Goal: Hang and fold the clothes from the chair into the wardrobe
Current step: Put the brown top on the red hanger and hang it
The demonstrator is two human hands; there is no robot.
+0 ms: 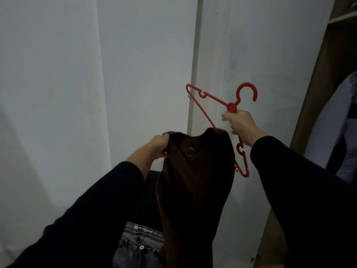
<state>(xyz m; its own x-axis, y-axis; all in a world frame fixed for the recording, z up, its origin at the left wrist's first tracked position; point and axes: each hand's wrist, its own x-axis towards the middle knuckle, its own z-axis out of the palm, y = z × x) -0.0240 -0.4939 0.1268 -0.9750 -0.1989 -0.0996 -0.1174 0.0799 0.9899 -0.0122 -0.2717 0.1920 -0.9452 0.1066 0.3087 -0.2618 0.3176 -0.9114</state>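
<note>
A dark brown top (195,190) hangs in front of me, neckline up. My left hand (159,146) grips its left shoulder. My right hand (240,126) is closed around a red plastic hanger (230,107) just below its hook. The hanger is tilted, one arm pointing up left, the other down behind the top's right shoulder. Grey jeans (135,246) with a printed waistband lie below, on a dark seat (148,190). The wardrobe (316,78) stands open at the right.
A white wall (58,93) fills the left and centre, with a white wardrobe door panel (251,45) beside it. Inside the wardrobe a light blue and dark garment (343,120) hangs below a wooden shelf (342,18).
</note>
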